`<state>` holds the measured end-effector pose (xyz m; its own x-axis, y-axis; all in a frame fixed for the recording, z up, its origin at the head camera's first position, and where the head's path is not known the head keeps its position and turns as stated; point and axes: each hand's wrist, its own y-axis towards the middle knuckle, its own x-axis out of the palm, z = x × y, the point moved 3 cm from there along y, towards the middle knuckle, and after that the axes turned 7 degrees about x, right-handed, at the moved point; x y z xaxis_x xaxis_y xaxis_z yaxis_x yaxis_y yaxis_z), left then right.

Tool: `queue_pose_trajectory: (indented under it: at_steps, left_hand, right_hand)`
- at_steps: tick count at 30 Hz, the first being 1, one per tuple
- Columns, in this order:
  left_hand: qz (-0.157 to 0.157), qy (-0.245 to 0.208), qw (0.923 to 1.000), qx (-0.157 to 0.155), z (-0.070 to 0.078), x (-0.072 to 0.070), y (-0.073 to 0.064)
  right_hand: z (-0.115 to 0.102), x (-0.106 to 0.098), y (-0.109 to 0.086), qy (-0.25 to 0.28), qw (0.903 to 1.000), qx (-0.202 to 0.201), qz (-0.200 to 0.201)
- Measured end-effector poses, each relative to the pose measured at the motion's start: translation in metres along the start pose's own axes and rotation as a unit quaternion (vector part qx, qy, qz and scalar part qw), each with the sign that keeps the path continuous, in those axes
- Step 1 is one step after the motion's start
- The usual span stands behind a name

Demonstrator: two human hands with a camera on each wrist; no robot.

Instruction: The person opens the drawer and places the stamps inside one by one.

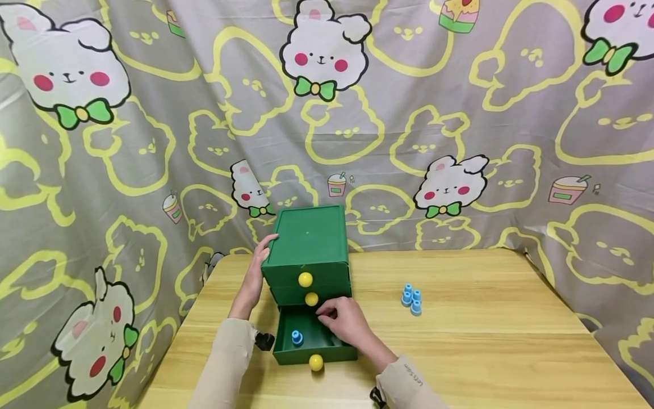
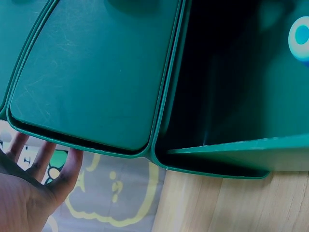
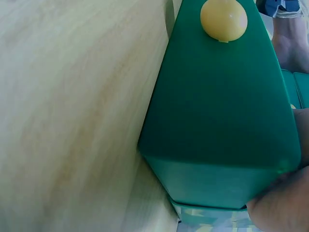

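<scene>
A blue piece [image 1: 297, 338] stands in the drawer [image 1: 292, 358], left of the right hand [image 1: 346, 321] (fingers bent; whether holding anything, I cannot tell); the left hand [image 1: 251, 284], fingers extended, touches the green cabinet [image 1: 309, 236].

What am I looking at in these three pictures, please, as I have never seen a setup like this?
There is no robot here, just a person's left hand and right hand, both bare. The widest picture comes from a camera worn on the head; the others from one on each wrist. On the wooden table stands a green drawer box, its bottom drawer open. One small blue piece sits inside; four more stand to the box's right. The left hand rests its fingers against the box's side. The right hand reaches into the drawer; whether it holds anything, I cannot tell.
</scene>
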<state>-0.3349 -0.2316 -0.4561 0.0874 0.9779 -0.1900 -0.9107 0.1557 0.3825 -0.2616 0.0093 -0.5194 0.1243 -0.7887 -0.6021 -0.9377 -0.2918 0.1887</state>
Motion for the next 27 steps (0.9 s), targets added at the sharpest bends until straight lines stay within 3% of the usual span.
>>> queue_pose_trajectory:
  at_steps: [16, 27]
  left_hand:
    - [0.001, 0.004, 1.0, -0.002, 0.001, 0.0, -0.001]
    - [0.002, 0.007, 1.0, -0.005, -0.001, -0.001, 0.0]
  right_hand:
    - [0.007, -0.032, -0.004, 0.023, 0.9997, 0.007, 0.002]
    - [0.038, -0.084, -0.01, 0.015, 0.9971, 0.042, 0.062]
